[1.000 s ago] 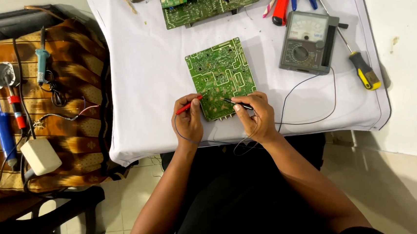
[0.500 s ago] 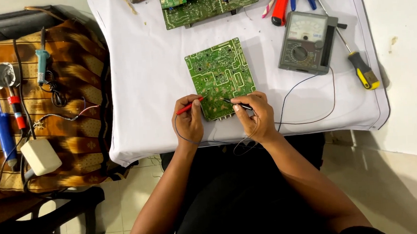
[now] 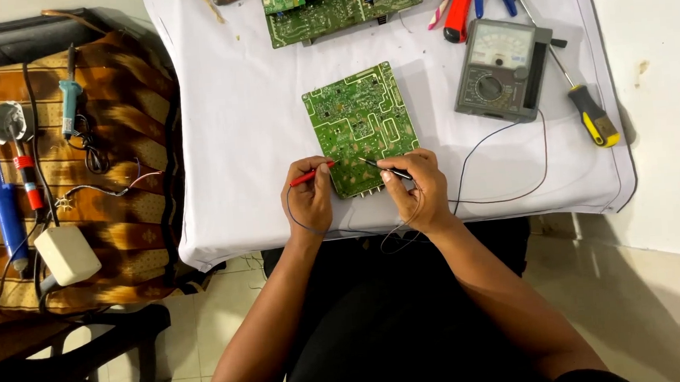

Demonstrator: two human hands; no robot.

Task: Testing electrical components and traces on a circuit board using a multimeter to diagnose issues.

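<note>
Our left hand (image 3: 309, 199) pinching a red probe (image 3: 312, 174), our right hand (image 3: 418, 187) gripping a black probe (image 3: 385, 168) — both tips touching the green circuit board (image 3: 360, 126) lying on the white cloth (image 3: 240, 126), we are seeing a grey multimeter (image 3: 499, 70) to its right

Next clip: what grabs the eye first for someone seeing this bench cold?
The green circuit board at the middle of the white-covered table, with the left hand holding a red probe and the right hand holding a black probe at its near edge. To its right lies a grey analogue meter; soldering tools lie on the patterned cloth at far left.
</note>
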